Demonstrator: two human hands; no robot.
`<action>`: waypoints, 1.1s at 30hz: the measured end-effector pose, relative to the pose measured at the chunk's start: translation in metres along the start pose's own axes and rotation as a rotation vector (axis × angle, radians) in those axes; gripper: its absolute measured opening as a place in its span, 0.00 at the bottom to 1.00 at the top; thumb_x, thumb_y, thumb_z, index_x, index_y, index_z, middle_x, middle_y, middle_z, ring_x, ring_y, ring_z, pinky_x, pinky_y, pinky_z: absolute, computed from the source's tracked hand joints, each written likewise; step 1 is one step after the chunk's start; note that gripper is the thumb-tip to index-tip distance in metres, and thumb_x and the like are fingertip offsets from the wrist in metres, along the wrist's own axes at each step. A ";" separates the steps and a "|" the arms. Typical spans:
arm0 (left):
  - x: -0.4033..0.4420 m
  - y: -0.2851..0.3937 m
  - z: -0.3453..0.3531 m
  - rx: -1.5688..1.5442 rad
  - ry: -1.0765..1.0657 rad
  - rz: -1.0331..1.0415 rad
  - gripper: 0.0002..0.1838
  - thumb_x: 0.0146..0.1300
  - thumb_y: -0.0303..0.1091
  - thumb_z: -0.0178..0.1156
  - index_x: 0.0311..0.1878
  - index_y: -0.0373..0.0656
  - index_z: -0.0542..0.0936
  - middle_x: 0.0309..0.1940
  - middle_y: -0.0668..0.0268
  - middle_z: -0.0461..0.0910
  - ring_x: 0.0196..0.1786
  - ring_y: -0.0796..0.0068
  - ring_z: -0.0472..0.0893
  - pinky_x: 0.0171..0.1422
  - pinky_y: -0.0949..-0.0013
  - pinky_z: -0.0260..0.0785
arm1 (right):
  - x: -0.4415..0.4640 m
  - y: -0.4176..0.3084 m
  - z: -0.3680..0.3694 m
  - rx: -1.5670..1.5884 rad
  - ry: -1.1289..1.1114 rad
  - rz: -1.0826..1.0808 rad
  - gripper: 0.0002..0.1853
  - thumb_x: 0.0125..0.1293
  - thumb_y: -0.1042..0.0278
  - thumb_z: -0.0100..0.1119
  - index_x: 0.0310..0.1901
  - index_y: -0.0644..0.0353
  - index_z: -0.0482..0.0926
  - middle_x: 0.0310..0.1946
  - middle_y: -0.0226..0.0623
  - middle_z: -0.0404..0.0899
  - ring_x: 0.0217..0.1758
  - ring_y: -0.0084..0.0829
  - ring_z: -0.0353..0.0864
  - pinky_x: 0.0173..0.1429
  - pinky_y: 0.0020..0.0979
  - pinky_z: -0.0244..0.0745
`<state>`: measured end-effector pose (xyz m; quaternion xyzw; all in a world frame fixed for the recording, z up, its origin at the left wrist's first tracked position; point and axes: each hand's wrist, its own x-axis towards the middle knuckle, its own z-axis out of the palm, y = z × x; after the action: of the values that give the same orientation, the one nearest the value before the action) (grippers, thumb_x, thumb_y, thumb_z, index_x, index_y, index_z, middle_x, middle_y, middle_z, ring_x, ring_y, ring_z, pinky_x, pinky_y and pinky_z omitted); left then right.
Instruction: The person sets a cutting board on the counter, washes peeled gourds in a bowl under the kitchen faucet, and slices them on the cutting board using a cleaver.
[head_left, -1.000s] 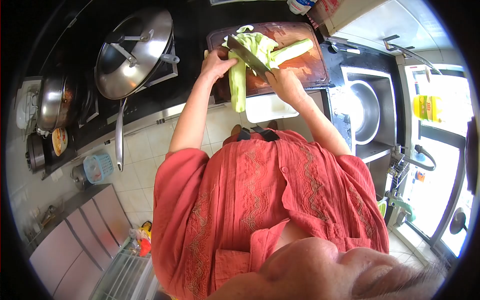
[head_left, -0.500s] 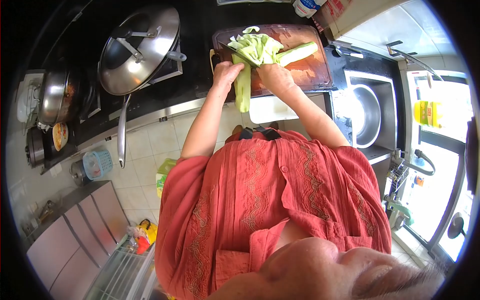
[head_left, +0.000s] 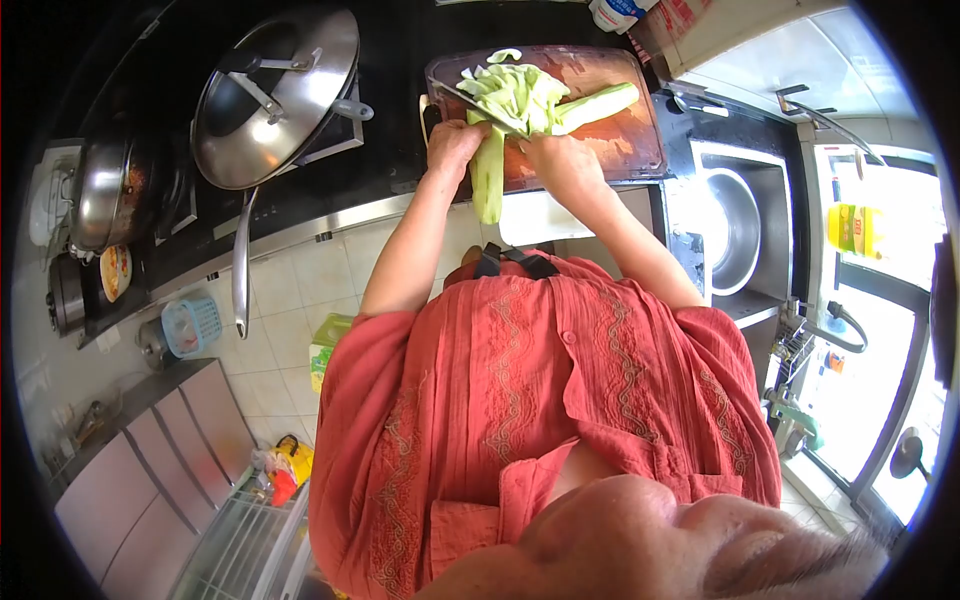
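With right fingers point(head_left: 536, 147) grasping the knife point(head_left: 500, 122) (angled toward ten o'clock), I could nick the left fingers point(head_left: 478, 131), clasping the green stalk point(head_left: 488, 182), if it rolls.

- Across the upper part of the frame runs a black countertop point(head_left: 400, 60), bearing a brown chopping board point(head_left: 625, 145) at upper centre.
- On the board lie a heap of pale green slices point(head_left: 520, 95), a green length point(head_left: 605, 105) to their right, and another green piece point(head_left: 488, 185) at lower left, jutting past the near edge.
- At upper left, a lidded steel pan point(head_left: 235, 150) sits over the cooker.
- At right, a metal basin point(head_left: 740, 235) stands inside the sink point(head_left: 772, 190).
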<state>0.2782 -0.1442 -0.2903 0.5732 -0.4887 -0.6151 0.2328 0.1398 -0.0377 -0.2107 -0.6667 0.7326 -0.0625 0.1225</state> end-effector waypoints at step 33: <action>-0.060 -0.008 0.005 0.777 0.134 0.397 0.46 0.46 0.40 0.65 0.70 0.49 0.55 0.51 0.50 0.69 0.49 0.47 0.76 0.53 0.53 0.72 | 0.004 0.031 0.001 0.462 -0.236 0.283 0.21 0.66 0.56 0.48 0.36 0.70 0.79 0.29 0.58 0.80 0.37 0.53 0.81 0.44 0.48 0.75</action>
<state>0.2898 -0.0880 -0.2692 0.5517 -0.7682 -0.2907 0.1450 0.1099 -0.0384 -0.2205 -0.5152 0.7652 -0.1317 0.3629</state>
